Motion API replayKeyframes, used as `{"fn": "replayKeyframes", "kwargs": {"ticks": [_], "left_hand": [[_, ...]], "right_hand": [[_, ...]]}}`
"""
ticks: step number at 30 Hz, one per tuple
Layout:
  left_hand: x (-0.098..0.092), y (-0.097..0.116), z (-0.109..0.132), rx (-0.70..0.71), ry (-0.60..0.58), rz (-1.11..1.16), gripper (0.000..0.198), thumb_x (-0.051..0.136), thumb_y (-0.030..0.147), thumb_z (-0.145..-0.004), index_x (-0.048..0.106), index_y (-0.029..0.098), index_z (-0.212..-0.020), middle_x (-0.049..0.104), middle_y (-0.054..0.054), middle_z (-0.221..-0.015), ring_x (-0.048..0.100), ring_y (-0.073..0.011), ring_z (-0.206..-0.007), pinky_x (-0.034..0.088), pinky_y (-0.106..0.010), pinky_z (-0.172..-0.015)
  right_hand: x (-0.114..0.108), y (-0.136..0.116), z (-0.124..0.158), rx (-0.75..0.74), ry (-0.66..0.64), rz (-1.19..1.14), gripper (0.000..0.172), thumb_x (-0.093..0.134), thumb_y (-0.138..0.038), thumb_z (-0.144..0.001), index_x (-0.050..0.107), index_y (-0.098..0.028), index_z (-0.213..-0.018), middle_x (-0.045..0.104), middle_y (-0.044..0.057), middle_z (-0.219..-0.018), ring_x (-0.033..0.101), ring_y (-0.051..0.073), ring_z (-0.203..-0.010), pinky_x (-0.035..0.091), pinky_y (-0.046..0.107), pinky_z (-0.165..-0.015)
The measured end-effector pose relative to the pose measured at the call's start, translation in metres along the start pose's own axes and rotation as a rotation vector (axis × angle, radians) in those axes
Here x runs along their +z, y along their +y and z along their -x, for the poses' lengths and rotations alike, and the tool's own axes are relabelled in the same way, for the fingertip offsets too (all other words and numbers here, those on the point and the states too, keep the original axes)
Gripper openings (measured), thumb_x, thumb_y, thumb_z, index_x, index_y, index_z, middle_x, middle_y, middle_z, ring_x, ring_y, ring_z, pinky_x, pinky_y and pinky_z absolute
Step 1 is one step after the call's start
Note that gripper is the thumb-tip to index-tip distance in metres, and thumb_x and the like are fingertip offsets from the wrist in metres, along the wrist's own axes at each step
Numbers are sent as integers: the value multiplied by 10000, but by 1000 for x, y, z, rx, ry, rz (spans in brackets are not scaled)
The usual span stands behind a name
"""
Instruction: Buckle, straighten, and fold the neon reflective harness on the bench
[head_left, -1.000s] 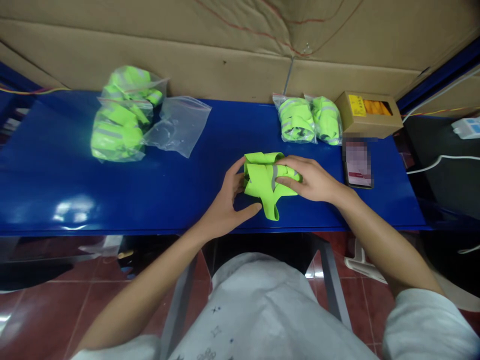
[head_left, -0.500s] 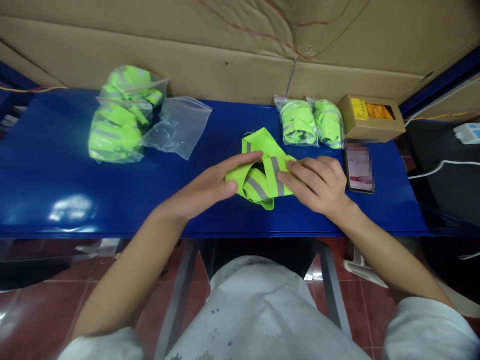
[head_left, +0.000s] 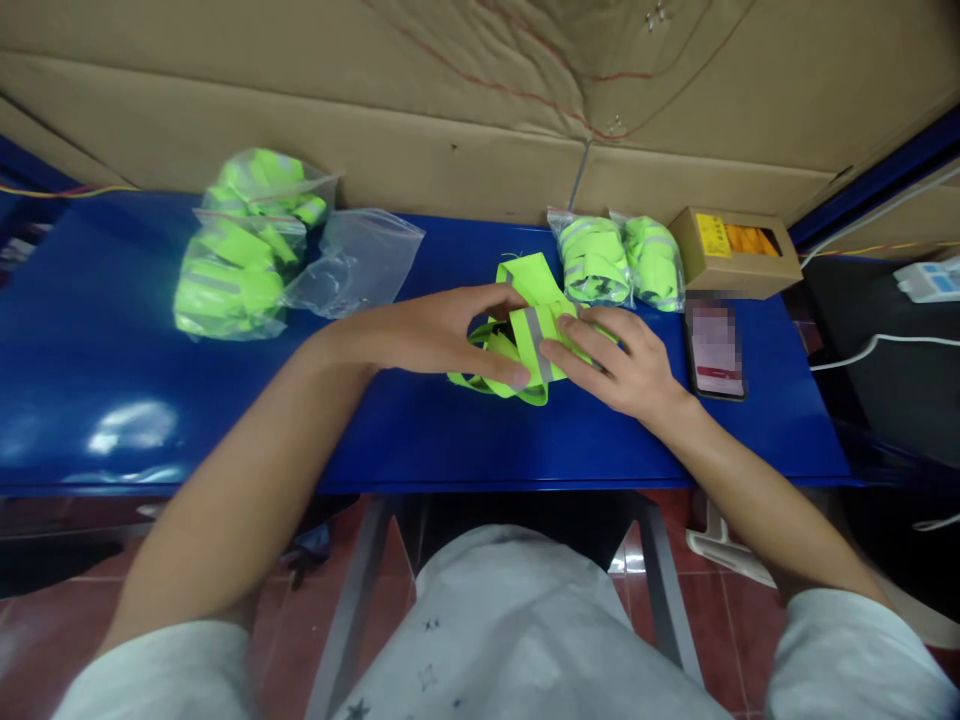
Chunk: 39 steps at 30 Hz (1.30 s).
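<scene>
Left hand (head_left: 442,335) curls thumb and fingers around the half-folded neon vest (head_left: 525,280). Right hand (head_left: 626,365) lies on it, fingers spread, pressing it to the bench (head_left: 450,440) at mid-width. Risks, in our judgement: loose loops poke out under the left thumb, so the fold may spring open if pressure eases, and the glossy bench may let the bundle slide. The phone (head_left: 718,350) beside the right wrist could get knocked. Bagged vests (head_left: 600,260) crowd close behind.

Left hand (head_left: 439,335), right hand (head_left: 626,368) on vest (head_left: 529,278)
</scene>
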<state>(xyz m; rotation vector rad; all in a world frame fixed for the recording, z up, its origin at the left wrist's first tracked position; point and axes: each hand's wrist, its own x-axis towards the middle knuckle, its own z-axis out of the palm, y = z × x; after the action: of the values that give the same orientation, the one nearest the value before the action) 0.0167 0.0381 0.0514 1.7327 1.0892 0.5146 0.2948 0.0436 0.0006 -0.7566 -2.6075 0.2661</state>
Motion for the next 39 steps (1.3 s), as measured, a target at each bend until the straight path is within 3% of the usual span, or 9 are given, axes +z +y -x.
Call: {"fn": "replayKeyframes", "kwargs": {"ticks": [6,9,14,18,21,25,30,36,39], "left_hand": [[16,12,-5,71,233,-318,481,910,322,-690,686,218,-1103,709,-16,-972,699,-291,-914,523,-390,-897],[36,9,12,121,321,-522,279,735,217,-841,646,229,-1106,715,-39,-1017,721,-289,-908,534,-390,-859],[75,-6,50,294,461,-862,272,564,26,-884,625,243,-1038,733,-110,-1337,720,-350,-1227,525,-544,-1040],[110,-22,72,367,546,-921,242,594,37,-943,594,277,-975,752,-34,-1375,627,-329,-1409,336,-733,-1217],[129,-33,85,383,572,-941,270,624,39,-920,592,296,-996,775,-15,-1322,631,-323,-1400,180,-796,-1256],[140,-43,97,456,577,-1158,338,623,20,-864,596,305,-1043,792,-46,-1251,674,-293,-1308,60,-718,-1308],[140,-46,105,448,453,-1098,482,567,-16,-808,609,291,-1177,771,-99,-1253,659,-281,-1299,135,-673,-1309],[139,-27,112,344,295,-821,474,615,166,-856,583,205,-1328,688,-210,-1372,571,-397,-1396,113,-795,-1261],[144,-18,111,335,387,-872,329,585,197,-982,606,211,-1310,742,-169,-1276,644,-365,-1287,252,-760,-1217]], "right_hand": [[14,13,-3,31,222,13,364,578,-350,-1071,632,-395,-1428,632,98,-1469,568,367,-1449,454,662,-1228],[9,14,-2,110,248,-55,619,696,-480,-994,484,-345,-1560,491,147,-1603,417,423,-1565,404,710,-1243],[-20,20,1,74,-145,-416,935,831,-500,-887,347,-301,-1661,500,141,-1640,506,368,-1512,486,587,-1217],[-36,31,-3,91,-415,-558,589,667,-408,-1013,514,-289,-1569,636,97,-1531,663,265,-1350,568,464,-1133],[-29,27,-18,188,-308,-441,405,503,-394,-1092,615,-256,-1455,715,91,-1409,719,236,-1232,575,432,-1087],[3,8,-46,249,-295,-103,576,504,-524,-1082,548,-197,-1554,626,173,-1523,605,354,-1376,490,537,-1152],[43,-2,-75,377,-326,217,601,483,-338,-1071,469,-124,-1632,494,217,-1637,454,446,-1468,420,612,-1169],[56,-2,-104,468,-261,332,554,363,-253,-1091,485,-115,-1613,537,244,-1594,464,440,-1428,452,607,-1091],[57,-3,-114,534,-273,349,542,350,-221,-1093,496,-86,-1597,585,270,-1520,490,440,-1396,519,552,-979]]}}
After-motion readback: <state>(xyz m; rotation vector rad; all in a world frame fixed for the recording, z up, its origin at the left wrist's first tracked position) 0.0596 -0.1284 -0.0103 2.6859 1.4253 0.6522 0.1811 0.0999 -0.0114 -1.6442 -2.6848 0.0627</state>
